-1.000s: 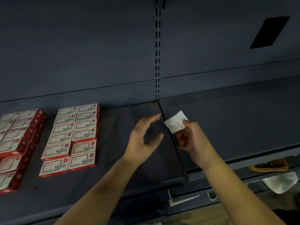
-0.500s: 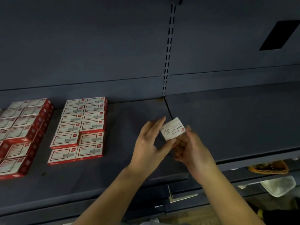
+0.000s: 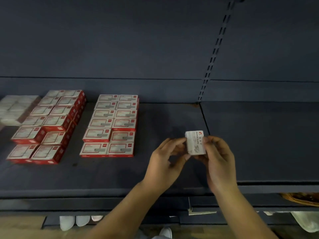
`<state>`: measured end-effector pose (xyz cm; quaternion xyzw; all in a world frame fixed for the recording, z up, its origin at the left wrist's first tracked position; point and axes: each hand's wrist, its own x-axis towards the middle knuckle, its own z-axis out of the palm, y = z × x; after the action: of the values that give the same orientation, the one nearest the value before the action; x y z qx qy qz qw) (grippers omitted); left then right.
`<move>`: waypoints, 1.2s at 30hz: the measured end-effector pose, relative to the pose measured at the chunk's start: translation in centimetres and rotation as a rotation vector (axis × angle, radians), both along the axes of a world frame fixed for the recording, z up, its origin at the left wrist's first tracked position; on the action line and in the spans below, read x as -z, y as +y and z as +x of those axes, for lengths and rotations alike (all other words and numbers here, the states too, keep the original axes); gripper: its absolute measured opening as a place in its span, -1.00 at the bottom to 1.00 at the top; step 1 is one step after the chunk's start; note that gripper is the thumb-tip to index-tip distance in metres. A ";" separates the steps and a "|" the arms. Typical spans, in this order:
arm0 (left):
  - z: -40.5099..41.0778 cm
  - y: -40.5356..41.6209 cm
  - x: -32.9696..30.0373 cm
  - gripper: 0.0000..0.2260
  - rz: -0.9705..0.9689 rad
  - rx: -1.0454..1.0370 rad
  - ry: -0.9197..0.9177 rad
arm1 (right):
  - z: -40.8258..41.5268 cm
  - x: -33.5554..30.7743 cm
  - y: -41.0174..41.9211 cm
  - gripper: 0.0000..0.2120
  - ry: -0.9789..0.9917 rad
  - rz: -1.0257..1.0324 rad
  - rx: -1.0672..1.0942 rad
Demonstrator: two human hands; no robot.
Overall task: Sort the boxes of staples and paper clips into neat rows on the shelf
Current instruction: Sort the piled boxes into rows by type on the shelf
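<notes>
A small white paper clips box (image 3: 196, 143) is held above the dark shelf (image 3: 155, 169), both hands on it. My left hand (image 3: 165, 161) pinches its left side with fingertips and thumb. My right hand (image 3: 219, 159) grips its right side. To the left, red-and-white staple boxes (image 3: 110, 125) lie in two neat rows. Further left is a taller stacked block of the same boxes (image 3: 50, 125). At the far left edge sits a blurred group of white boxes (image 3: 15, 107).
A seam and slotted upright (image 3: 205, 88) split the shelf into two bays; the right bay (image 3: 259, 138) holds nothing. Below the shelf edge are white shoes (image 3: 76, 221), a price-tag holder (image 3: 200, 212), a woven item (image 3: 302, 199) and white cloth (image 3: 307, 221).
My left hand closed onto the box, which turned from tilted flat to standing on end. The view swung left, so the stacks sit more centrally.
</notes>
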<state>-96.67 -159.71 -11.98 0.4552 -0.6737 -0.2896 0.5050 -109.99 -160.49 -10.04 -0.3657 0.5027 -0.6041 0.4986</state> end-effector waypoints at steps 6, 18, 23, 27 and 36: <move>4.9 0.9 -0.5 -0.39 0.001 -0.046 -0.105 | 3.1 -0.6 -0.5 -0.78 0.169 -0.026 -0.257; 21.6 5.2 -0.9 -0.57 -0.081 -0.152 -0.292 | 18.4 -0.4 2.0 -0.89 0.504 -0.277 -0.512; 32.7 7.7 -1.4 -0.56 -0.063 -0.259 -0.337 | 27.6 1.0 3.1 -0.71 0.841 -0.561 -0.465; 40.6 8.7 -2.1 -0.53 -0.075 -0.362 -0.432 | 34.8 1.6 4.5 -0.73 0.913 -0.655 -0.466; 48.6 1.8 -1.3 -0.55 0.135 -0.404 -0.860 | 41.0 1.4 5.5 -0.74 1.057 -0.645 -0.457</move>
<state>-48.05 -157.95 -10.63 0.6875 -0.6991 -0.0143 0.1960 -68.98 -154.98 -11.47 -0.8417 0.3832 -0.3425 0.1659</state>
